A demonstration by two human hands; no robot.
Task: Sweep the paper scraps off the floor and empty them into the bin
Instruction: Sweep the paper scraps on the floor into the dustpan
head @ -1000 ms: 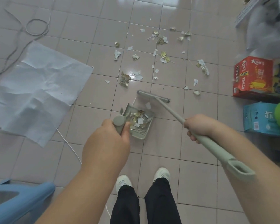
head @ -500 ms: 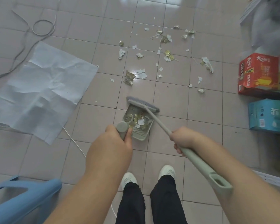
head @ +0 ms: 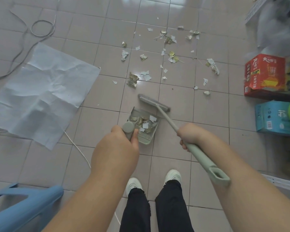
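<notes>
Since half a second ago the broom head [head: 154,102] has drawn back from the dustpan's mouth and now sits just past its far edge, angled across the tile, while the dustpan [head: 143,126] has barely shifted.

Nearest the person, the left hand [head: 119,148] is clenched round the dustpan's upright handle, and the right hand [head: 189,134] grasps the broom's pale green shaft partway down, its looped end trailing back by the forearm. The pan lies flat on the floor between the two hands and holds a small heap of gold and white pieces.

Beyond the broom head, most of the paper scraps [head: 167,52] lie strewn over several tiles, the closest clump [head: 132,79] just ahead of the bristles. No bin shows in view.

The step in hand looks like reaching out for the next stroke. It would go best with the pan's lip pressed to the floor, the broom set down behind the closest clump, and short, low pulls toward the mouth, so that light pieces do not flutter aside or slip under the edge.
</notes>
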